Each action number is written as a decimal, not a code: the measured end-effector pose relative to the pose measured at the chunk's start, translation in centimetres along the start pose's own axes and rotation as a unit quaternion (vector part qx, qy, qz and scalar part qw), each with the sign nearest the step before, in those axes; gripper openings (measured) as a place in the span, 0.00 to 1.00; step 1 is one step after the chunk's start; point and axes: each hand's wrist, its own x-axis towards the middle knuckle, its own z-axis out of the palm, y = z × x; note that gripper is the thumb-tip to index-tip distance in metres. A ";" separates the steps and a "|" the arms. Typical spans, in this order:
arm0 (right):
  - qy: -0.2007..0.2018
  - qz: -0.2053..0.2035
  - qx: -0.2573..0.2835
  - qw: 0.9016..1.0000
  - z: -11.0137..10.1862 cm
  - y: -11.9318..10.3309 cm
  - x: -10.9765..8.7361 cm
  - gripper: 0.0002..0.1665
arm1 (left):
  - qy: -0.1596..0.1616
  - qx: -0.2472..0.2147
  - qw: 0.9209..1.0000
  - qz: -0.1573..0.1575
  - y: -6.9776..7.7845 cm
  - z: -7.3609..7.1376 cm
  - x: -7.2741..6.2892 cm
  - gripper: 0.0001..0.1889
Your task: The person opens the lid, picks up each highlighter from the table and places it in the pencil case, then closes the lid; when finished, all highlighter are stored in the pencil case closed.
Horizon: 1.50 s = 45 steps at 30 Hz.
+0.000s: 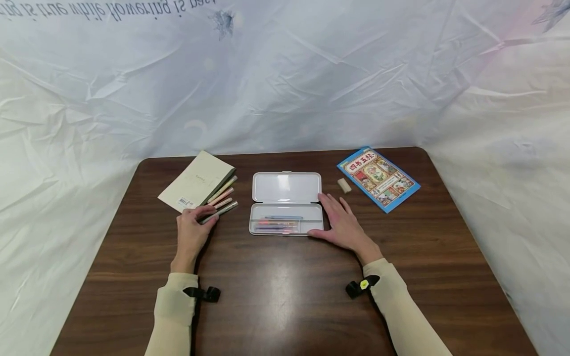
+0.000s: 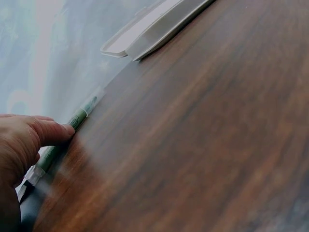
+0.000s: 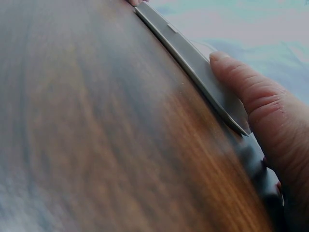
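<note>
My left hand [image 1: 192, 232] pinches a green pen [image 2: 78, 117] with clear ends, at the lower right corner of a cream notebook [image 1: 198, 179]. Beside it lie several more pens, among them a yellow one [image 1: 222, 190] and a pink one [image 1: 221, 197]. A white pencil case [image 1: 287, 188] lies with its lid back at mid-table. In its tray are a blue pen [image 1: 284, 217] and several orange and purple ones [image 1: 277, 227]. My right hand [image 1: 345, 227] spans the tray's right end with spread fingers, its thumb [image 3: 236, 77] against the near edge.
A beige eraser [image 1: 344, 185] lies right of the case. Farther right is a blue-bordered booklet [image 1: 378, 179] with a colourful cover. The brown wooden table [image 1: 280, 301] meets a pale hanging cloth [image 1: 285, 99] at the back and sides.
</note>
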 end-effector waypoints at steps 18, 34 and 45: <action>0.003 -0.003 -0.002 1.000 -0.1 0.1 0.1 0.69 | 0.041 -0.015 0.999 -0.018 0.8 0.3 -0.1 0.13; 0.005 -0.005 -0.003 1.000 -0.1 0.2 0.0 0.69 | 0.004 -0.091 0.995 0.029 3.5 3.7 0.8 0.13; 0.006 -0.006 0.003 1.000 0.2 0.2 0.0 0.69 | -0.077 -0.071 0.993 0.056 6.2 6.3 1.1 0.12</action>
